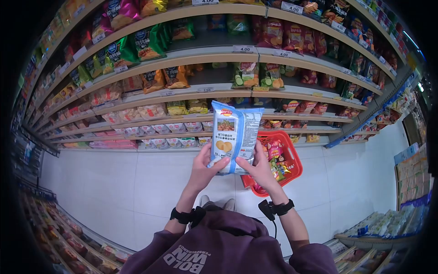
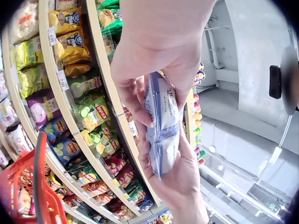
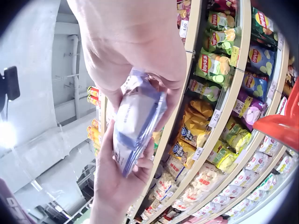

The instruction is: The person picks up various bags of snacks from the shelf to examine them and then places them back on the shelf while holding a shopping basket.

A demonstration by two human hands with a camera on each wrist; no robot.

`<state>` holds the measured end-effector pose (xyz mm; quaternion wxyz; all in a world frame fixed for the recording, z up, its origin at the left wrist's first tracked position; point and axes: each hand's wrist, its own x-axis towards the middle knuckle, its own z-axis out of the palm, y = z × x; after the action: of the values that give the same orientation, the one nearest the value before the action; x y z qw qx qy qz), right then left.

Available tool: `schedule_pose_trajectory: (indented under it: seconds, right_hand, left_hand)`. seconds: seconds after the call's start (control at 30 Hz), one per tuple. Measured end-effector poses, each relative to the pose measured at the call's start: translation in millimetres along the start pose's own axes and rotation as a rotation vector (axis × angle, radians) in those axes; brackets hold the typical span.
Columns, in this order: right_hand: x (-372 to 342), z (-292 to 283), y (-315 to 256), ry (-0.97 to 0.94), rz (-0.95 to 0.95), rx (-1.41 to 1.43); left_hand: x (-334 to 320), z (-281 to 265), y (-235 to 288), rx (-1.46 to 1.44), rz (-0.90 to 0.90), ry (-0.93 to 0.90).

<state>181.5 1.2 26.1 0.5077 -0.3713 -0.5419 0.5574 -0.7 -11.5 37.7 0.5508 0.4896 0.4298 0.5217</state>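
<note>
While rows of snack bags fill the shelves ahead of and above the hands, green bags [image 1: 148,43] sit up and to the left of them, with orange bags [image 1: 153,81] nearer and lower on that same side. White pouches [image 1: 157,142] line a low shelf beyond the left hand [image 1: 202,163], which grips the lower left side of a blue and white chip bag [image 1: 224,157], its thumb on the near face. That chip bag stands roughly upright between the two hands, its printed back towards the person, and looks sealed. The right hand [image 1: 261,170] grips the opposite lower side in the same manner, thumb in front and fingers around the edge. Below and to the right of the right hand is a red basket [image 1: 297,160], partly hidden by that hand, with several snack bags [image 1: 275,150] inside it.

Some picking out seems done, judging by what the basket already contains. The chip bag is out of both shelf and basket, probably being read or looked over; placing it somewhere is left. Whether it belongs in the basket or on a shelf, and how many more are wanted, cannot be told.
</note>
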Motion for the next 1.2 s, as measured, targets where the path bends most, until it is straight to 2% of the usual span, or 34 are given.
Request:
schedule_pose_trajectory:
  seconds: [0.03, 0.13, 0.17, 0.23, 0.27, 0.37, 0.4, 0.5, 0.6, 0.7, 0.77, 0.8, 0.87, 0.97, 1.0, 1.1, 1.2]
  right_hand:
    - [0.6, 2.5, 2.3, 0.022, -0.035, -0.011]
    - [-6.4, 7.7, -13.2, 0.023, -0.041, -0.359]
    - [-7.2, 9.6, -10.7, 0.000, -0.055, -0.315]
    - [-12.4, 15.7, 0.7, -0.039, -0.075, -0.223]
    - [-11.2, 16.7, 7.5, 0.007, -0.133, -0.109]
    - [-7.5, 5.5, 8.3, 0.104, 0.120, 0.287]
    - [-5.7, 4.5, -1.8, 0.113, 0.175, 0.387]
    - [-7.6, -3.7, -4.6, 0.153, 0.249, 0.565]
    - [-9.5, -10.4, 2.5, 0.119, 0.323, 0.707]
    - [-10.8, -8.7, 2.6, 0.089, 0.322, 0.794]
    - [-9.9, -4.9, 0.1, 0.035, 0.300, 0.821]
    - [-10.2, -5.5, 4.2, 0.053, 0.303, 0.720]
    - [-8.2, -7.4, 16.0, 0.086, 0.305, 0.517]
    - [-5.3, -6.4, 18.7, 0.113, 0.120, 0.156]
    - [-5.3, -5.2, 16.9, 0.104, 0.149, 0.204]
    - [-9.6, -2.8, 21.4, 0.035, 0.149, -0.019]
    - [-7.8, -2.8, 25.0, 0.017, 0.191, 0.085]
  left_hand:
    - [-0.2, 1.2, 0.0, 0.081, 0.023, 0.031]
    - [-2.7, 5.7, -3.8, 0.371, 0.169, 0.143]
    - [-2.9, 7.2, -5.0, 0.475, 0.231, 0.185]
    - [-10.4, 12.2, 6.3, 0.607, 0.365, 0.126]
    - [-12.0, 14.3, 10.0, 0.670, 0.436, 0.095]
    - [-7.2, 10.2, 2.9, 0.672, 0.584, -0.091]
    - [-7.1, 10.8, 1.9, 0.612, 0.525, -0.120]
    - [1.5, 1.7, -2.1, 0.772, 0.666, -0.063]
    - [3.3, 5.6, 7.4, 0.513, 0.462, 0.054]
    - [3.1, 1.8, -4.0, 0.039, -0.041, -0.071]
    - [1.8, 0.8, 0.9, -0.137, -0.230, -0.146]
    - [0.6, 0.5, 2.8, -0.226, -0.327, -0.182]
    - [1.4, -1.9, -4.9, -0.201, -0.315, -0.151]
    - [-0.7, -3.0, -17.0, -0.095, -0.218, -0.051]
    - [-1.7, -3.5, -19.8, -0.047, -0.170, -0.009]
    - [-6.0, -11.6, -23.6, -0.023, -0.207, -0.041]
    - [-8.8, -16.1, -23.8, 0.010, -0.229, -0.062]
